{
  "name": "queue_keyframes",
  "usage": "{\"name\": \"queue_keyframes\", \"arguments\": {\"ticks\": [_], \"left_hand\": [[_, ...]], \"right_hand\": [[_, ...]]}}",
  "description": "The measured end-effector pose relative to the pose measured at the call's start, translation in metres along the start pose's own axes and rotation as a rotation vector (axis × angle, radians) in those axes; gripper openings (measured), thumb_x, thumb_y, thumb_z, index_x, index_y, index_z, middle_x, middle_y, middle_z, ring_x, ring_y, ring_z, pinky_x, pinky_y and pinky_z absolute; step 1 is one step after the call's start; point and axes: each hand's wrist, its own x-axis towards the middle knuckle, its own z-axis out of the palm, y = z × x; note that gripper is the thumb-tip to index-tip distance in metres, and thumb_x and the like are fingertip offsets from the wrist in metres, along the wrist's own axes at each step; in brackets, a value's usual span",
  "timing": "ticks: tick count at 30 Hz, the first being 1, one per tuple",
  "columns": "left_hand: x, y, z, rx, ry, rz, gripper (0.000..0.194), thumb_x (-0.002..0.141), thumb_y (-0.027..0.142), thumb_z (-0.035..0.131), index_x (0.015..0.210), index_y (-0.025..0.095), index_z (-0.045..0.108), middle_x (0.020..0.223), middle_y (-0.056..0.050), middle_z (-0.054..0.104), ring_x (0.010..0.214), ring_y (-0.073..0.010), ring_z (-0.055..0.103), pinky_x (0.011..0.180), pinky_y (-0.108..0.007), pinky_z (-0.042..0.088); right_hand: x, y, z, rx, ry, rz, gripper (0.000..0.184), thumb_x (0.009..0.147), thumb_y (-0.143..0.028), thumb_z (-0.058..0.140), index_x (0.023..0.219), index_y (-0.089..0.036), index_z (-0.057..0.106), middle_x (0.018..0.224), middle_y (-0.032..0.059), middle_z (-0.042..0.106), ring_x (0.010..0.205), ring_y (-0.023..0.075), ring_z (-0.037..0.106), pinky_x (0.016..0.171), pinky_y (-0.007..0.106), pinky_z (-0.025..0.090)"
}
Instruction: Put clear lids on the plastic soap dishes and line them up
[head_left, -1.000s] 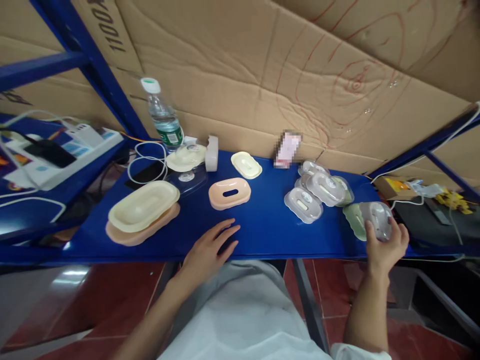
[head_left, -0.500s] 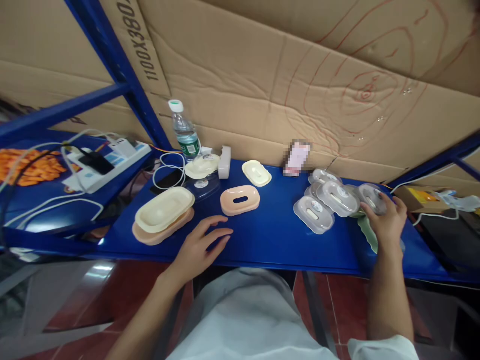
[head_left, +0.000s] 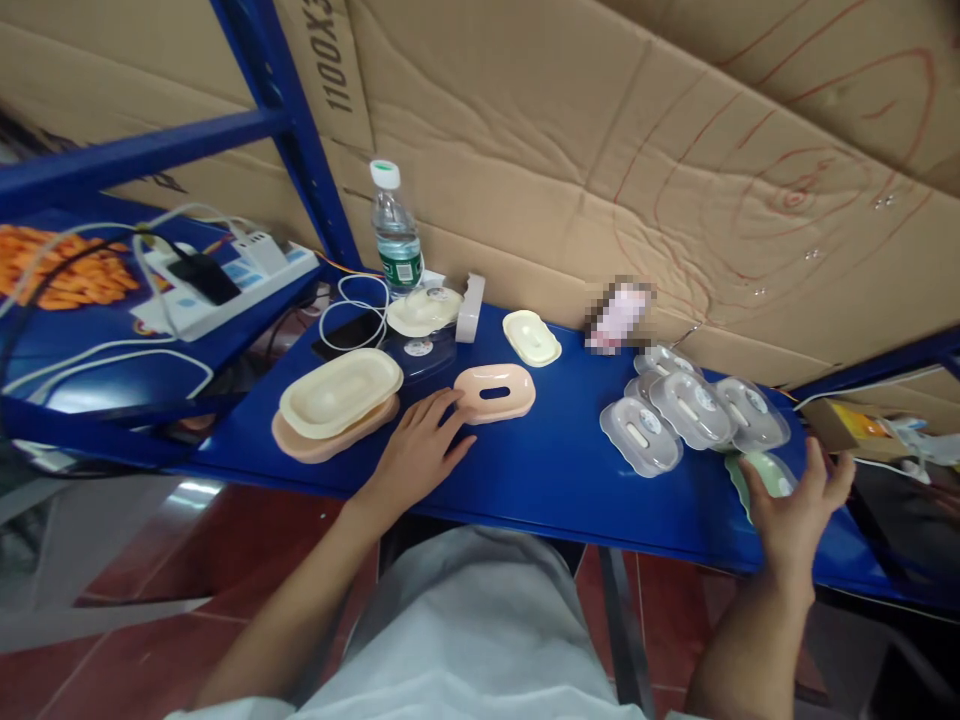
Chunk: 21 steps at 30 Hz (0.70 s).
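Observation:
My left hand (head_left: 421, 447) is open and palm down, its fingertips at the left edge of a peach oval lid-like piece with a slot (head_left: 504, 392). Whether it presses on that piece, I cannot tell. Left of this hand, a cream oval tray (head_left: 341, 392) rests on a peach oval tray (head_left: 337, 440). On the right, my right hand (head_left: 796, 505) has its fingers spread, thumb by a green plastic piece (head_left: 769, 472) that it partly covers. Just behind lie several clear plastic covers with white slots, such as the nearest cover (head_left: 641, 436) and the rightmost cover (head_left: 754, 412).
A small cream tray (head_left: 532, 338) lies mid-table. Behind on the left are a water bottle (head_left: 397, 240), a grey-white piece on edge (head_left: 470, 308), a cream piece under a clear cover (head_left: 425, 311) and a white cable (head_left: 341, 305). A pixelated pink object (head_left: 619, 317) leans against the cardboard (head_left: 510, 200).
My right hand has drawn back from the rightmost clear cover, which now lies beside the others. My left hand has shifted up to the slotted peach piece. The camera view has turned slightly.

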Motion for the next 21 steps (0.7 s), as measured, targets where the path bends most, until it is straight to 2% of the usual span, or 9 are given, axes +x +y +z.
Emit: {"name": "queue_keyframes", "arguments": {"ticks": [3, 4, 6, 8, 9, 11, 14, 17, 21], "left_hand": [[-0.001, 0.002, -0.001, -0.020, 0.038, 0.001, 0.017, 0.105, 0.029, 0.064, 0.120, 0.020, 0.068, 0.136, -0.014, 0.069, 0.133, -0.0343, 0.064, 0.109, -0.048, 0.055], [-0.001, 0.002, -0.002, -0.022, 0.051, 0.003, 0.014, 0.104, 0.029, 0.065, 0.115, 0.021, 0.068, 0.132, -0.013, 0.071, 0.130, -0.0337, 0.065, 0.108, -0.048, 0.055], [-0.001, 0.003, -0.003, -0.024, 0.065, 0.005, 0.010, 0.103, 0.029, 0.067, 0.109, 0.021, 0.068, 0.124, -0.012, 0.073, 0.125, -0.0332, 0.066, 0.106, -0.047, 0.055], [-0.001, 0.004, -0.003, -0.020, 0.060, 0.002, 0.011, 0.103, 0.030, 0.067, 0.108, 0.021, 0.068, 0.122, -0.012, 0.073, 0.124, -0.0340, 0.066, 0.105, -0.049, 0.055], [-0.001, 0.004, -0.003, -0.017, 0.053, 0.001, 0.012, 0.103, 0.031, 0.067, 0.109, 0.021, 0.069, 0.122, -0.012, 0.072, 0.124, -0.0344, 0.065, 0.106, -0.049, 0.055], [-0.002, 0.004, -0.002, -0.007, 0.037, 0.000, 0.014, 0.103, 0.032, 0.067, 0.111, 0.020, 0.069, 0.123, -0.013, 0.071, 0.125, -0.0349, 0.064, 0.106, -0.050, 0.055], [-0.004, 0.003, -0.002, -0.009, 0.024, 0.002, 0.015, 0.104, 0.031, 0.066, 0.114, 0.020, 0.068, 0.125, -0.014, 0.070, 0.126, -0.0345, 0.063, 0.107, -0.049, 0.055], [-0.005, 0.001, -0.003, -0.035, 0.021, 0.003, 0.015, 0.105, 0.030, 0.065, 0.114, 0.019, 0.068, 0.126, -0.015, 0.069, 0.127, -0.0345, 0.062, 0.107, -0.050, 0.055], [-0.007, 0.001, -0.002, -0.090, 0.012, 0.027, 0.018, 0.106, 0.027, 0.063, 0.121, 0.021, 0.071, 0.128, -0.014, 0.070, 0.133, -0.0347, 0.060, 0.110, -0.052, 0.055]], "right_hand": [[-0.010, -0.068, -0.011, 0.090, 0.051, -0.098, 0.079, 0.086, -0.078, 0.075, 0.147, -0.029, 0.066, 0.155, 0.0284, 0.054, 0.151, 0.0435, 0.050, 0.121, 0.064, 0.043], [-0.011, -0.097, -0.008, 0.149, 0.015, -0.151, 0.065, 0.093, -0.070, 0.073, 0.142, -0.027, 0.069, 0.147, 0.0253, 0.061, 0.146, 0.0417, 0.056, 0.120, 0.065, 0.045], [-0.012, -0.161, 0.010, 0.319, -0.211, -0.292, 0.045, 0.107, -0.056, 0.058, 0.136, -0.024, 0.070, 0.138, 0.0181, 0.069, 0.137, 0.0363, 0.063, 0.118, 0.065, 0.048], [-0.011, -0.225, 0.042, 0.468, -0.562, -0.490, 0.038, 0.111, -0.046, 0.052, 0.138, -0.027, 0.070, 0.143, 0.0145, 0.069, 0.137, 0.0322, 0.064, 0.120, 0.058, 0.048], [-0.011, -0.255, 0.061, 0.524, -0.679, -0.537, 0.036, 0.112, -0.042, 0.051, 0.138, -0.027, 0.070, 0.147, 0.0133, 0.069, 0.139, 0.0311, 0.063, 0.120, 0.055, 0.048], [-0.011, -0.312, 0.102, 0.639, -0.768, -0.512, 0.034, 0.111, -0.041, 0.053, 0.134, -0.025, 0.072, 0.143, 0.0128, 0.071, 0.136, 0.0301, 0.064, 0.119, 0.051, 0.049], [-0.010, -0.384, 0.156, 0.755, -0.852, -0.290, 0.040, 0.102, -0.049, 0.071, 0.130, -0.020, 0.070, 0.127, 0.0124, 0.076, 0.117, 0.0267, 0.072, 0.108, 0.043, 0.056], [-0.009, -0.428, 0.189, 0.767, -0.880, -0.150, 0.036, 0.097, -0.048, 0.075, 0.119, -0.020, 0.069, 0.114, 0.0081, 0.077, 0.101, 0.0225, 0.072, 0.096, 0.038, 0.058], [-0.007, -0.434, 0.201, 0.742, -0.892, -0.141, 0.015, 0.101, -0.037, 0.066, 0.104, -0.022, 0.067, 0.100, 0.0037, 0.077, 0.093, 0.0202, 0.071, 0.093, 0.036, 0.056]]}}
